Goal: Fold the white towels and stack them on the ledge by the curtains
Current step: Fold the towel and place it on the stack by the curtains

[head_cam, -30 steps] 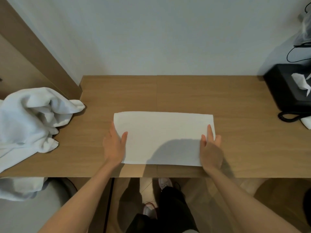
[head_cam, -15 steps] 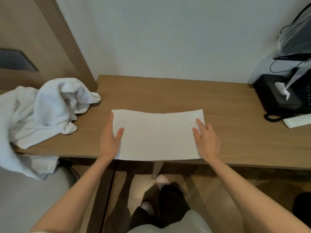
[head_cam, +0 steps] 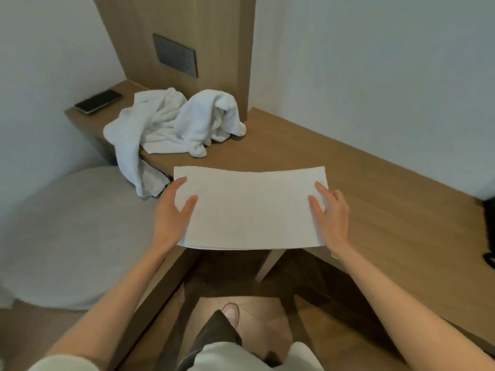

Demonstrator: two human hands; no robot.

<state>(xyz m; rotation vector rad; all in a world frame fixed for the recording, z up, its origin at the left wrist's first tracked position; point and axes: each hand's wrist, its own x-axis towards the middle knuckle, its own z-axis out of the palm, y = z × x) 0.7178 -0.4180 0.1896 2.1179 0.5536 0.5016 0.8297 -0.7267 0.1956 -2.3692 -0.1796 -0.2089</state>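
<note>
A flat folded white towel (head_cam: 251,207) is lifted over the front edge of the wooden desk (head_cam: 375,199), its near edge hanging past the desk. My left hand (head_cam: 171,215) grips its left end, thumb on top and fingers beneath. My right hand (head_cam: 330,212) grips its right end the same way. A crumpled pile of white towels (head_cam: 176,121) lies at the desk's far left, one end draping down over the edge. No ledge or curtains are in view.
A dark phone (head_cam: 97,101) lies on the low shelf at the far left. A wooden panel with a grey plate (head_cam: 175,54) rises behind the pile. A round grey seat (head_cam: 67,236) sits to the left below the desk. A black object (head_cam: 488,231) shows at the right edge.
Both hands took hold of the folded towel's ends and lifted it off the desk toward me. My view has swung left, bringing the crumpled pile and phone into sight.
</note>
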